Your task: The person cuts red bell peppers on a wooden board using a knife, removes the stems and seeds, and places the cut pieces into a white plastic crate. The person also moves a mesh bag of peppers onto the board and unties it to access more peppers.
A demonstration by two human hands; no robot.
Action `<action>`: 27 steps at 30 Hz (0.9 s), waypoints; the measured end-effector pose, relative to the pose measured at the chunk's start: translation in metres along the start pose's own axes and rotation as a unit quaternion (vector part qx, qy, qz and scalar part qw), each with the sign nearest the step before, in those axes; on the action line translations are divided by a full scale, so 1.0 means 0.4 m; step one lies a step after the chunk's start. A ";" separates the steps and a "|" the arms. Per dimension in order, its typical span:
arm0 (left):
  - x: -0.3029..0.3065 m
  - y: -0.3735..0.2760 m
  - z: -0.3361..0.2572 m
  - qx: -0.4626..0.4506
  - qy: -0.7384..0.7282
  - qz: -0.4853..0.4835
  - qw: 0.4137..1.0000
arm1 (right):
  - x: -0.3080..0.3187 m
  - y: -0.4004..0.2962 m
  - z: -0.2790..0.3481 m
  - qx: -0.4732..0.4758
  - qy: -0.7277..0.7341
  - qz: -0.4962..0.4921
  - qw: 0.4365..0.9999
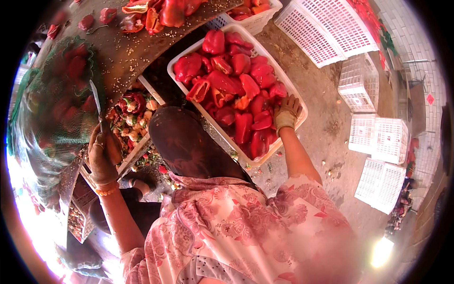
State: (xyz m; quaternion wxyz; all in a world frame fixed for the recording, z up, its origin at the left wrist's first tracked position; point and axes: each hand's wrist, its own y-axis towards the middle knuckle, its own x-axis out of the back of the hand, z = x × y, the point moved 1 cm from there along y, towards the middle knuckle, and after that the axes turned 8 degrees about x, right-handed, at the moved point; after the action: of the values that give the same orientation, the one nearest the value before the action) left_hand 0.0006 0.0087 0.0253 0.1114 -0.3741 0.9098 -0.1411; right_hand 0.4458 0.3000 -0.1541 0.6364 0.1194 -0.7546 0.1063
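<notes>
My left hand (103, 156), in a soiled work glove with a beaded bracelet at the wrist, grips a knife (95, 97) by its handle, blade pointing away from me. A green mesh sack (53, 117) of red peppers lies beside it. My right hand (288, 113), gloved too, rests with spread fingers on the right side of a white plastic crate (303, 103), at the edge of the red bell peppers (243, 127) filling it. Whether it grips a pepper or the rim cannot be told. Some peppers are cut open. Cut pepper pieces (154, 17) lie on the worktable (120, 53).
Below the table, a crate (134, 154) holds pepper cores and stems. Another white crate (262, 23) with peppers stands behind the full one. Stacked white crates (328, 30) and more crates (379, 184) stand on the floor at right. Scraps and seeds litter the concrete floor (326, 135).
</notes>
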 end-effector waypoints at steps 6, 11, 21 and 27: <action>0.048 -0.001 0.021 -0.001 -0.003 0.023 1.000 | 0.054 0.099 0.017 0.007 0.139 -0.088 0.986; 0.067 -0.013 0.045 -0.002 0.046 -0.038 0.998 | 0.227 0.294 0.363 0.163 0.404 -0.180 0.882; 0.105 0.016 0.092 0.042 0.004 -0.086 0.995 | 0.089 0.589 0.556 0.047 0.375 -0.062 0.924; 0.100 0.040 0.107 0.073 -0.013 -0.058 0.996 | 0.276 0.597 0.456 0.072 0.455 -0.104 0.882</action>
State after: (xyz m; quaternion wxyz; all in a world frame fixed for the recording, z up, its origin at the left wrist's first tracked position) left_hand -0.0243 -0.0164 -0.0239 0.1419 -0.4191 0.8721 -0.2088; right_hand 0.1821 0.4646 -0.0780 0.9066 0.1814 -0.3559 0.1359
